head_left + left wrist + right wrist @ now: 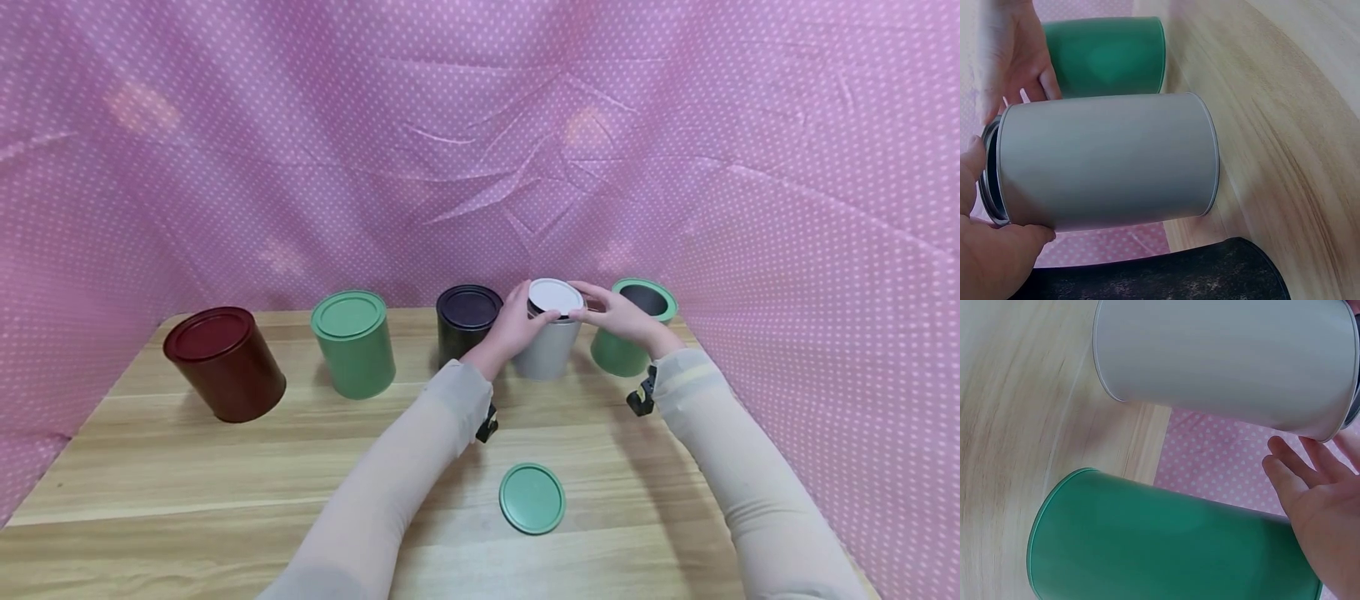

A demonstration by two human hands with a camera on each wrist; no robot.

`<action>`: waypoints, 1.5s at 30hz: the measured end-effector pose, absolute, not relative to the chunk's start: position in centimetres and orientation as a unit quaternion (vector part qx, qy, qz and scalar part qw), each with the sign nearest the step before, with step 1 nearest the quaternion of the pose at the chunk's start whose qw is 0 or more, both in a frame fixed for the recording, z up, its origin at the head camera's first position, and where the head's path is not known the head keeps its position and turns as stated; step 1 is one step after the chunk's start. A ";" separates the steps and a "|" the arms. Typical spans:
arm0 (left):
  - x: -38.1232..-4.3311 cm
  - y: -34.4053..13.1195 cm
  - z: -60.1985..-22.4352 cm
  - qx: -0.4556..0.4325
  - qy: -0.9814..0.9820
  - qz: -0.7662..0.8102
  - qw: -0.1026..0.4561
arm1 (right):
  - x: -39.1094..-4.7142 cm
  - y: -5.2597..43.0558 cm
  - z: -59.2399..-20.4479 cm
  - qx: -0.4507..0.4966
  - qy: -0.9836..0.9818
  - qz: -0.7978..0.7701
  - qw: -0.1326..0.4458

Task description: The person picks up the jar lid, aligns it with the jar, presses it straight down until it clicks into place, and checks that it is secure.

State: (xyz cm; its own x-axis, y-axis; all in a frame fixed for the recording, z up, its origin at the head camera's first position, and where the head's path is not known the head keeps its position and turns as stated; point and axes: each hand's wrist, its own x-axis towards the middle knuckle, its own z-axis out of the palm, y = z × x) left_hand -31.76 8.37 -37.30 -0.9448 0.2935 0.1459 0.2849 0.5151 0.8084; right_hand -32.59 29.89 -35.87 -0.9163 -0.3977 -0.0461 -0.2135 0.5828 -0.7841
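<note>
Left hand (516,325) and right hand (618,317) at the white lid (555,296)

Both hands grasp the lid by its edge, thumbs toward the person and fingers round the sides – the left hand from the left, the right hand from the right, neither clearly nearer. The white can (543,354) stands upright on the table (262,500), directly below the white lid, its long axis running straight up between the two hands. A dark gap shows between lid and rim on the white can's near side, so the lid is not fully seated there. The relation that counts, I judge, is this vertical one: lid above, can beneath, a hand on either side.

Just left of the white can is a black can (455,342) with its top covered; farther left come a covered green can (360,362) and, leftmost, a red can (243,383). Just right of the white can is a lidless green can (618,354), its dark inside showing. A green lid (532,498) lies flat on the near side of the white can, well apart from it – a pink dotted cloth (480,125) hangs behind
</note>
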 end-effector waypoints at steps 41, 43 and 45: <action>-32.0 8.8 -38.5 0.150 0.882 0.447 0.018 | -30.6 29.0 -35.6 -0.103 0.875 -0.459 0.118; -32.0 8.8 -38.4 0.147 0.884 0.444 0.017 | -29.8 28.6 -34.7 -0.104 0.875 -0.456 0.120; -32.1 8.8 -38.5 0.144 0.886 0.440 0.014 | -29.5 28.3 -34.4 -0.108 0.876 -0.454 0.119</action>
